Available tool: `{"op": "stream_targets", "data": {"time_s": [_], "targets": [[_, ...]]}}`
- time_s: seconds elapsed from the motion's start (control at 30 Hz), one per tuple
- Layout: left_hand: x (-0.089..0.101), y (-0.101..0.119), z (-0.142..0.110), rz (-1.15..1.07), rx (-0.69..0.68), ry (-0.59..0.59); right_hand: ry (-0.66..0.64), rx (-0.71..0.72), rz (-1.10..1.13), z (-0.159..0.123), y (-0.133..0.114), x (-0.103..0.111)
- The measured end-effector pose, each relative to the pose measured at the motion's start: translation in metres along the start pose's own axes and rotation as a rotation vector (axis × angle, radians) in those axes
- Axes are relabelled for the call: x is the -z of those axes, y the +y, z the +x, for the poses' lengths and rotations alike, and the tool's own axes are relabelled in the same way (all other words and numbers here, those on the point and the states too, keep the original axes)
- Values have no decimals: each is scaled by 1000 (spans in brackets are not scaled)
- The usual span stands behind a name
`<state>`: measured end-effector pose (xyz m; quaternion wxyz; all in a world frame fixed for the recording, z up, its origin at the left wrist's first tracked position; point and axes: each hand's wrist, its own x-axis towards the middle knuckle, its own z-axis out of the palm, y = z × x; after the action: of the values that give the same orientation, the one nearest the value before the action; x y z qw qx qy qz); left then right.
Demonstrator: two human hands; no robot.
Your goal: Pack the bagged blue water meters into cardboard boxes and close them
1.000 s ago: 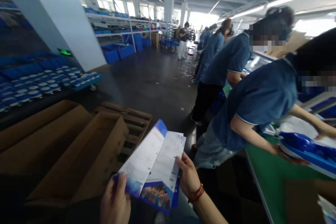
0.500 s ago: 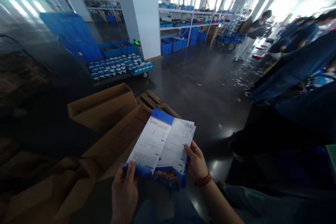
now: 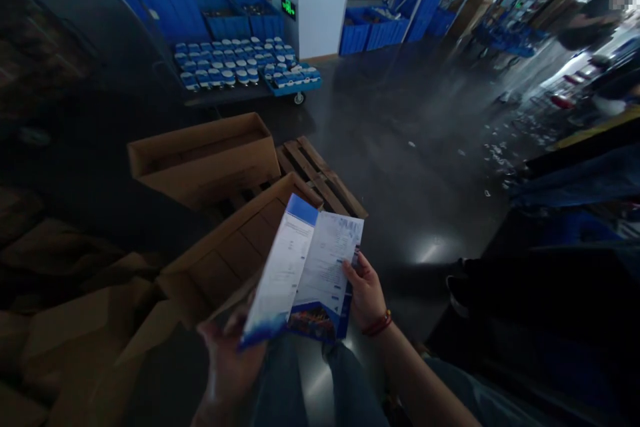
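A folded leaflet (image 3: 325,267) with white and blue printed panels is spread partway in front of me, a dark picture at its lower edge. My right hand (image 3: 367,290) pinches its right edge, thumb on the front and fingers behind; a red-orange bracelet circles that wrist. At the lower left edge, my left hand (image 3: 233,353) is blurred, its thumb sticking out away from the paper. The left fingers are partly behind the left panel, which tilts up. Just beyond the leaflet stands an open cardboard box (image 3: 235,253) filled with brown boxes.
Another long carton (image 3: 210,160) sits by a wooden pallet (image 3: 325,180). Behind them is a cart with rows of blue-and-white items (image 3: 225,63). Torn cardboard (image 3: 85,340) lies at left. People in dark clothes (image 3: 575,193) are at right, near paper scraps on the floor.
My view has tipped down and the surroundings appear higher. The left thumb has come off the leaflet's front, and its left panel has folded inward. My right hand keeps its grip.
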<state>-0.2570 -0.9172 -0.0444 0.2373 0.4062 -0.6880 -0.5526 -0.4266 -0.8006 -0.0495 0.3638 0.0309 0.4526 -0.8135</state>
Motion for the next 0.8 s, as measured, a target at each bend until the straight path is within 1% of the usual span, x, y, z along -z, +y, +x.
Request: {"op": "stream_targets", "data": {"time_s": [0.07, 0.1, 0.17, 0.2, 0.23, 0.3, 0.37, 0.4, 0.43, 0.5, 0.57, 0.6, 0.63, 0.67, 0.73, 0.77, 0.8], "targets": [[7, -25, 23, -131, 68, -160, 73, -15, -41, 22, 30, -12], [10, -40, 35, -138, 108, -260, 123, -28, -65, 33, 48, -17], [16, -77, 62, -65, 211, -428, 246, -60, -114, 56, 87, -21], [19, -97, 77, -23, 263, -469, 309, -79, -131, 67, 107, -21], [23, -119, 94, 11, 303, -467, 369, -96, -141, 79, 126, -19], [33, -163, 135, 27, 330, -362, 495, -120, -151, 102, 158, -12], [48, -208, 182, 31, 326, -254, 604, -124, -177, 123, 181, -1], [57, -230, 207, 46, 324, -221, 641, -125, -193, 133, 188, 5], [67, -251, 231, 65, 327, -198, 665, -130, -207, 142, 193, 10], [84, -291, 274, 115, 358, -176, 655, -151, -221, 157, 199, 16], [92, -320, 301, 165, 406, -162, 609, -186, -216, 168, 204, 14], [93, -329, 306, 181, 425, -155, 585, -208, -212, 173, 207, 9], [90, -332, 307, 185, 436, -152, 554, -232, -200, 177, 211, 2], [86, -330, 302, 176, 438, -159, 527, -249, -177, 182, 217, -8], [74, -311, 285, 111, 423, -221, 470, -272, -108, 195, 231, -32], [69, -297, 276, 60, 416, -280, 439, -280, -70, 203, 238, -46], [65, -281, 269, -6, 407, -364, 407, -285, -34, 213, 246, -60]]}}
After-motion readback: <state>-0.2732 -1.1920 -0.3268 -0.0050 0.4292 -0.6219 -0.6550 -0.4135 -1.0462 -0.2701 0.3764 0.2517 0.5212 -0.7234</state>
